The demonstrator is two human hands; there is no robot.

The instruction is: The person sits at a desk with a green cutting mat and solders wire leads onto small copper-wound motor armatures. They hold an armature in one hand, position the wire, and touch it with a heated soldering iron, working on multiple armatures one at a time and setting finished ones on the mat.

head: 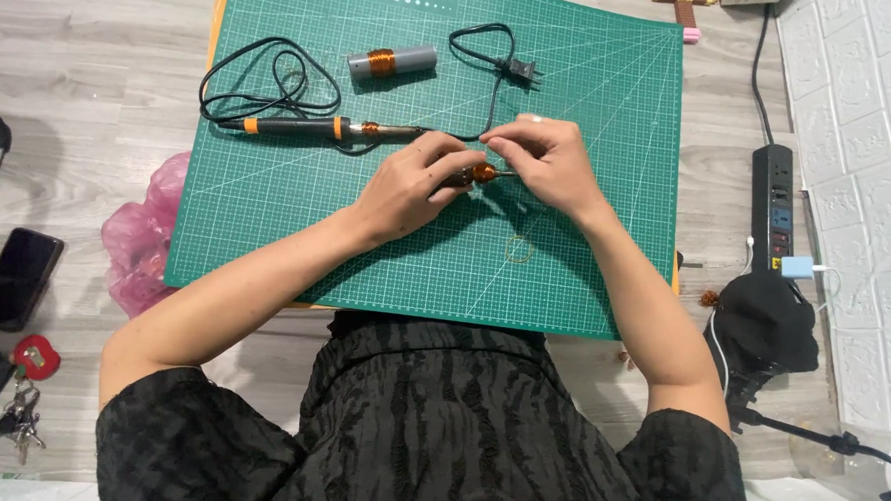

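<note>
Both my hands meet over the middle of a green cutting mat (pixel 293 207). My left hand (pixel 414 182) grips a small dark tool with an orange collar (pixel 482 173). My right hand (pixel 545 156) pinches its thin metal tip from the right. Just behind my hands lies a black soldering iron (pixel 310 127) with orange bands, its black cord (pixel 268 83) looped at the mat's back left and its plug (pixel 521 70) lying further right. A grey cylinder wound with copper wire (pixel 392 61) rests near the mat's far edge.
A pink plastic bag (pixel 140 239) sits off the mat's left edge, with a black phone (pixel 16 277) and keys (pixel 17 414) further left. A black power strip (pixel 772 206) lies on the right by a white wall. A black cloth and stand (pixel 769 327) are at lower right.
</note>
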